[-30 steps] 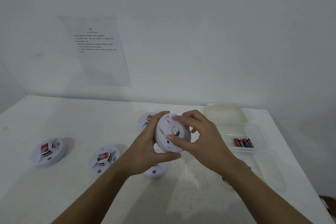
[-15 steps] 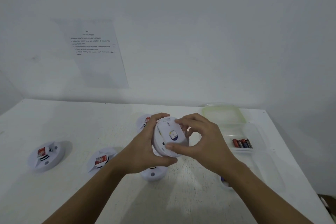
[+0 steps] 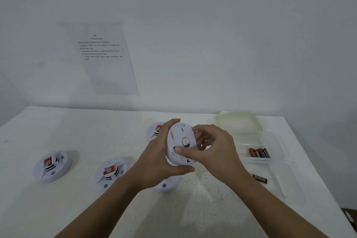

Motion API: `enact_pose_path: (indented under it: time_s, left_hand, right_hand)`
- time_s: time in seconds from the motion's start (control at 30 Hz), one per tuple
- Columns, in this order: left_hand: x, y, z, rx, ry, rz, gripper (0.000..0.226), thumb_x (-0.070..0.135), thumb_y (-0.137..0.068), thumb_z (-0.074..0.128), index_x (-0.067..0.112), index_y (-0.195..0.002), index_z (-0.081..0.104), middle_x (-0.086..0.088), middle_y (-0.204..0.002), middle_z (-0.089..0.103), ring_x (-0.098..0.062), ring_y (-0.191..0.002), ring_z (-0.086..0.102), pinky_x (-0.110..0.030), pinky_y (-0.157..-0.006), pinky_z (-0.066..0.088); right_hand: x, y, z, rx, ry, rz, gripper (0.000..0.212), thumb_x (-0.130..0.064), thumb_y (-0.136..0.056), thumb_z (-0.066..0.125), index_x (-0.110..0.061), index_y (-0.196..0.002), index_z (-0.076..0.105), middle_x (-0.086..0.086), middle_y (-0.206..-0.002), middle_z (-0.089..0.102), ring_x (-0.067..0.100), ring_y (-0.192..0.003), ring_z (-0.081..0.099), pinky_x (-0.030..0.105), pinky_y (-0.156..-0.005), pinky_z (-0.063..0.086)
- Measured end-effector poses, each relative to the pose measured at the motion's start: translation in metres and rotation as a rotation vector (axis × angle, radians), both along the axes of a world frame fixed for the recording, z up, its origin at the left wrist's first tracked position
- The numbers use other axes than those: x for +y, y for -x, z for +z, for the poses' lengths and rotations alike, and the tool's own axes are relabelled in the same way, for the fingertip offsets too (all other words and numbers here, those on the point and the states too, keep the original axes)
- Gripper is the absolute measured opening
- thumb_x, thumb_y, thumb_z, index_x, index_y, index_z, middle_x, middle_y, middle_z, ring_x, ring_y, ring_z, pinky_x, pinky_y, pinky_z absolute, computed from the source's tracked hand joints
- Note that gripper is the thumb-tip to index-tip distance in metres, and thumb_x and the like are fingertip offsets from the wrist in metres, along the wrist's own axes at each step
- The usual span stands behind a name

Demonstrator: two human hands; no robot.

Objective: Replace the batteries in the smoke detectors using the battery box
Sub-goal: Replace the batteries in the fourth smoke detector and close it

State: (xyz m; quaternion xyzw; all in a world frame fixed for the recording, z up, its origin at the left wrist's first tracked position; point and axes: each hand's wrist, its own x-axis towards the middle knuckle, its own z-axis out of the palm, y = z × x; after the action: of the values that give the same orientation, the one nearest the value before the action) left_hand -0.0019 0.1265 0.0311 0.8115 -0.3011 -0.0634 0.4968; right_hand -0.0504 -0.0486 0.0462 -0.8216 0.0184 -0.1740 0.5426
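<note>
I hold a round white smoke detector [image 3: 180,146] above the table, its back with a small blue and yellow label turned toward me. My left hand [image 3: 158,158] grips its left rim from behind. My right hand [image 3: 214,149] curls over its right side, thumb on the back face. Three more detectors lie on the table: far left [image 3: 50,166], left of centre [image 3: 110,172] and behind my left hand [image 3: 155,129]. Another detector [image 3: 166,185] shows under my hands. A clear battery box [image 3: 274,141] at the right holds several batteries [image 3: 259,153].
The box's greenish lid [image 3: 239,121] lies behind it near the wall. A loose dark battery [image 3: 259,178] lies in a second clear tray [image 3: 286,183] near the right table edge. A printed instruction sheet [image 3: 100,56] hangs on the white wall.
Both hands kept hold of the detector and turned it slightly, with the right fingers shifting along its rim. The view drifted a little.
</note>
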Motion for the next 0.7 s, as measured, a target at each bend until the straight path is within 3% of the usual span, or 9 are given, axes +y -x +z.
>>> enact_pose_path:
  time_s: [0.17, 0.37, 0.53, 0.7]
  left_hand:
    - [0.003, -0.005, 0.003, -0.018, -0.041, -0.035, 0.095, 0.019, -0.072, 0.09, 0.019, -0.147, 0.032, 0.009, -0.14, 0.049, -0.012, -0.13, 0.05, -0.038, -0.106, 0.049]
    - [0.004, -0.008, 0.018, -0.039, -0.032, -0.093, 0.09, 0.021, -0.068, 0.091, 0.032, -0.139, 0.037, 0.019, -0.128, 0.053, -0.009, -0.123, 0.053, -0.017, -0.093, 0.052]
    - [0.002, -0.01, 0.018, -0.047, -0.054, -0.102, 0.09, 0.03, -0.067, 0.09, 0.034, -0.139, 0.036, 0.023, -0.127, 0.051, -0.007, -0.123, 0.052, -0.017, -0.093, 0.053]
    - [0.005, -0.012, 0.014, -0.063, -0.073, -0.094, 0.093, 0.027, -0.068, 0.091, 0.026, -0.143, 0.035, 0.015, -0.134, 0.052, -0.008, -0.124, 0.051, -0.02, -0.098, 0.051]
  right_hand:
    - [0.001, -0.001, 0.0, 0.028, -0.038, -0.014, 0.053, -0.04, -0.057, 0.096, -0.026, -0.099, 0.067, -0.011, -0.085, 0.067, 0.005, -0.074, 0.062, 0.017, -0.061, 0.052]
    - [-0.002, -0.004, 0.006, -0.006, -0.039, 0.039, 0.055, -0.031, -0.056, 0.098, -0.023, -0.101, 0.067, -0.005, -0.089, 0.067, 0.004, -0.077, 0.06, 0.016, -0.062, 0.05]
    - [-0.008, -0.007, 0.005, -0.002, 0.022, 0.06, 0.057, -0.041, -0.055, 0.093, -0.026, -0.103, 0.065, -0.005, -0.095, 0.064, 0.008, -0.084, 0.06, 0.016, -0.064, 0.049]
    - [-0.008, -0.006, 0.004, 0.039, 0.088, 0.027, 0.055, -0.052, -0.057, 0.092, -0.027, -0.099, 0.068, -0.012, -0.093, 0.067, 0.005, -0.082, 0.064, 0.014, -0.062, 0.049]
